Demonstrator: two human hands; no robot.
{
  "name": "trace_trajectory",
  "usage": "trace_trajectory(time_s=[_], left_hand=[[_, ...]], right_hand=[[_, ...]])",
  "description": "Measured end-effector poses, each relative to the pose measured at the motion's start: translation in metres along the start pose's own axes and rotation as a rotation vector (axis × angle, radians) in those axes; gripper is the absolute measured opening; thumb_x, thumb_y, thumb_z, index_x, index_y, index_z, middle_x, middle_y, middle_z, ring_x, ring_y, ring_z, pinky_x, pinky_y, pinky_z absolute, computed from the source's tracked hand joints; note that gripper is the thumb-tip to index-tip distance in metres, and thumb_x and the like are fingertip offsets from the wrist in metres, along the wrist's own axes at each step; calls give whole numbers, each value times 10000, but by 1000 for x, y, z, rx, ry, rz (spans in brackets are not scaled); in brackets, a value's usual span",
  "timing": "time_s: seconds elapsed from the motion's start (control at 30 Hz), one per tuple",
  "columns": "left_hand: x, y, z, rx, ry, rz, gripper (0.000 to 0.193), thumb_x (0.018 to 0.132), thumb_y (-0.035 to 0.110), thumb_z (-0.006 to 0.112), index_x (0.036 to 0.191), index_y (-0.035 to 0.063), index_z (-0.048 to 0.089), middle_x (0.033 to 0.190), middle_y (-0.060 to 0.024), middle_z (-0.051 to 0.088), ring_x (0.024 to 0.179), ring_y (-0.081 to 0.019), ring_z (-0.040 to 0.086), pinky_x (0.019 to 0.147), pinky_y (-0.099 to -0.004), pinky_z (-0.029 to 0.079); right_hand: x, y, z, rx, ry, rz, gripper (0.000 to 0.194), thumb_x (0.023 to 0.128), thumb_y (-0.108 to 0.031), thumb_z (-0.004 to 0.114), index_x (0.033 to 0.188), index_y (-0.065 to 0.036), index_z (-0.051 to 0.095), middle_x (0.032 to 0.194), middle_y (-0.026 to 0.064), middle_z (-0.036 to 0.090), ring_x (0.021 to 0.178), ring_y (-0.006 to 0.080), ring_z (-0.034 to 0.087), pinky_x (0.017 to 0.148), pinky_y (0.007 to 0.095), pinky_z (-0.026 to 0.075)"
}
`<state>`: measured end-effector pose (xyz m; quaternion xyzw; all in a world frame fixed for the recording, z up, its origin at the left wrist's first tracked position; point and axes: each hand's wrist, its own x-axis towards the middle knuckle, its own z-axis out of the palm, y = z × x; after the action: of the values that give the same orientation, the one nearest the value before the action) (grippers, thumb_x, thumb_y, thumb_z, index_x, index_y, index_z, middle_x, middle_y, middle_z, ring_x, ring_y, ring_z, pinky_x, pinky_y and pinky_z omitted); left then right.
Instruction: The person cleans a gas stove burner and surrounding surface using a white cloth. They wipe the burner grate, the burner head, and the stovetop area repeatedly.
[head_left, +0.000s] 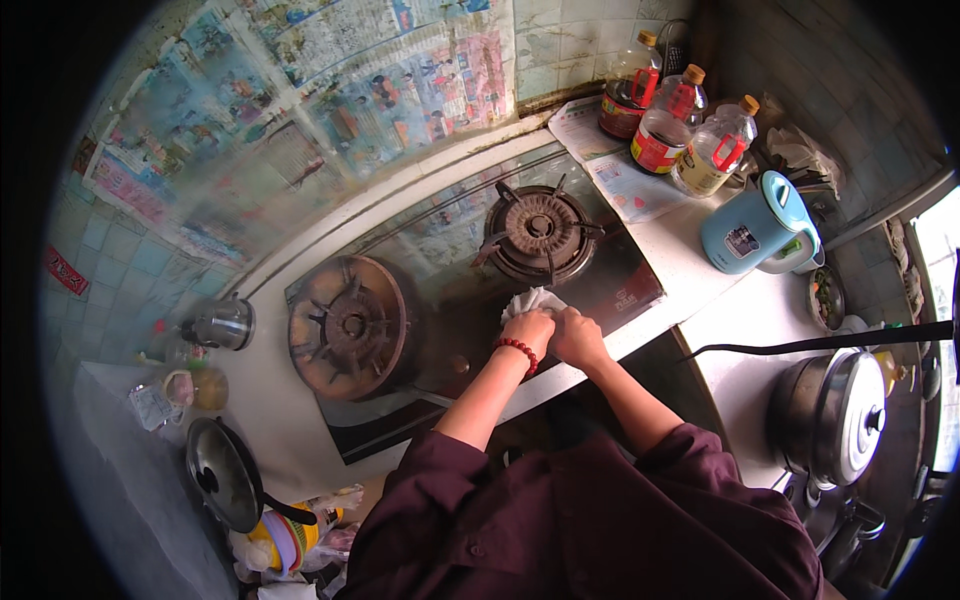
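Both my hands grip a crumpled whitish cloth (531, 300) over the front part of a black glass gas hob (450, 292). My left hand (529, 330) wears a red bead bracelet at the wrist. Close beside it, my right hand (579, 337) is closed, with fingers curled against the cloth. Just beyond the cloth stands the right burner (541, 229) with its pan support. A round, brownish metal ring (307, 352) surrounds the left burner (352, 324). A control knob (460, 365) shows left of my left wrist.
Several plastic bottles (660, 124) with red handles stand on papers at back right. A blue kettle (750, 225) and a lidded steel pot (825, 420) occupy the right counter. At left are a lidded pan (225, 476) and a glass jug (229, 322). Newspaper sheets (337, 97) cover the wall.
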<state>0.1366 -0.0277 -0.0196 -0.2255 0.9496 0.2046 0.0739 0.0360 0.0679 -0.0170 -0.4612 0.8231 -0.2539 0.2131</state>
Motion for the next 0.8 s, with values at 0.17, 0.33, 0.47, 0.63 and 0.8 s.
trace_trajectory(time_s=[0.17,0.33,0.47,0.63,0.8], left_hand=[[-30,-20,-24,-239,307,-97,229,780,-37,553,968,54,646,1046,-119,664,994,-319,631,821,-436,530],[-42,-67,-57,-278,757,-287,216,739,-38,597,917,61,669,914,-150,667,865,-368,628,758,-442,507],[-21,-115,-73,-299,891,-532,135,752,7,647,881,45,651,881,-164,658,859,-367,628,746,-443,503],[36,-160,-82,-267,895,-529,269,766,-7,627,1031,42,620,965,-163,656,965,-367,599,831,-476,485],[80,-167,-77,-208,391,-565,491,839,134,663,1301,222,527,1279,-77,584,1187,-307,536,1016,-429,421]], right_hand=[[13,-44,1,81,17,-139,212,744,-173,641,843,4,580,837,245,655,806,410,650,724,497,521],[74,-107,19,167,-36,-339,199,744,-151,626,864,4,595,851,245,655,853,412,638,766,493,512],[157,-146,38,35,-150,-596,199,749,-188,633,871,-34,665,888,217,663,900,378,635,803,457,513],[254,-146,47,-199,-225,-761,189,790,-259,630,834,-97,718,887,173,683,901,348,641,818,428,515],[293,-116,40,-581,-233,-635,225,788,-184,667,980,-67,684,1009,156,680,978,315,640,834,399,521]])
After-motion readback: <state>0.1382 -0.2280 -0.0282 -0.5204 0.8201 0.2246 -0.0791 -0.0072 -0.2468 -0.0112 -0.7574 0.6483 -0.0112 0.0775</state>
